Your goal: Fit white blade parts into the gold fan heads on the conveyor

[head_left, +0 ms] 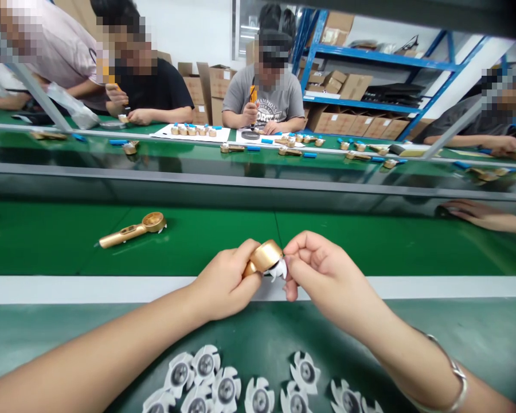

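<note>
My left hand [226, 284] is closed around the handle end of a gold handheld fan housing [267, 256], held tilted above the near edge of the green belt. A white fan impeller [277, 270] pokes out from the underside of its round head. My right hand [327, 269] pinches the impeller's edge between thumb and fingers, close against the housing. Below my wrists, several loose white fan impellers [260, 396] with grey hubs lie on the green table [258, 327].
Another gold fan housing [131, 230] lies on the green belt [206, 229] at left. A person's hand [477, 215] rests at the belt's right side. Across the metal rail [258, 183], several co-workers sit at a bench with gold parts; two hold orange screwdrivers [253, 106].
</note>
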A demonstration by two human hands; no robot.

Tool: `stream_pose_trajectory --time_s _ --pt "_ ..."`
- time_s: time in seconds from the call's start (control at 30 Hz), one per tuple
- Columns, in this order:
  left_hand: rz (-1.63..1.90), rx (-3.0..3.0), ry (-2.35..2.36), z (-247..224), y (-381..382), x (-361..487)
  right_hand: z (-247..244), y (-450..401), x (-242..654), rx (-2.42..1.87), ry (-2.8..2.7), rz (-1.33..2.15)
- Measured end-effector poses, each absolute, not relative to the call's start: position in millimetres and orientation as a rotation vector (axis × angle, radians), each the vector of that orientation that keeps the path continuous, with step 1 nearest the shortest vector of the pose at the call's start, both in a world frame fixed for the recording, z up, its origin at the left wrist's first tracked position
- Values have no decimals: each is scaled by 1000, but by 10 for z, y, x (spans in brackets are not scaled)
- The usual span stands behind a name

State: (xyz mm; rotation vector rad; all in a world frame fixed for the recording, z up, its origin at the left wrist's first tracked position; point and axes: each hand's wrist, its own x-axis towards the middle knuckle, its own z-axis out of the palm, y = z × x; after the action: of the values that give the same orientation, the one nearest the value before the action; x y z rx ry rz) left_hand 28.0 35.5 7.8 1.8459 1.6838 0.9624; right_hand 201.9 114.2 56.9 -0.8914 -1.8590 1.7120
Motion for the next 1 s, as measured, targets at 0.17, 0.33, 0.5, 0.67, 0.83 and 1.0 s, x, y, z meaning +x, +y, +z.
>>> stream_pose_trajectory --time_s 0.17,0.33,0.5,0.67,0.83,1.0 --pt "863 1992 1765 75 352 269 538 1175 2002 -810 -1706 1907" --pt "838 2086 1745 133 319 288 525 1163 1986 -858 -1490 2104" --pt "848 1999 1676 142 310 288 444 1189 1973 -820 -1267 2416" --pt "863 1772 1620 23 374 248 331 1302 1947 -745 -1138 2569" --pt "955 1579 1750 -123 450 183 259 1409 1903 -787 -1186 2544" --pt "1147 1411 1922 -333 494 148 164 1569 1905 -817 -1301 2410"
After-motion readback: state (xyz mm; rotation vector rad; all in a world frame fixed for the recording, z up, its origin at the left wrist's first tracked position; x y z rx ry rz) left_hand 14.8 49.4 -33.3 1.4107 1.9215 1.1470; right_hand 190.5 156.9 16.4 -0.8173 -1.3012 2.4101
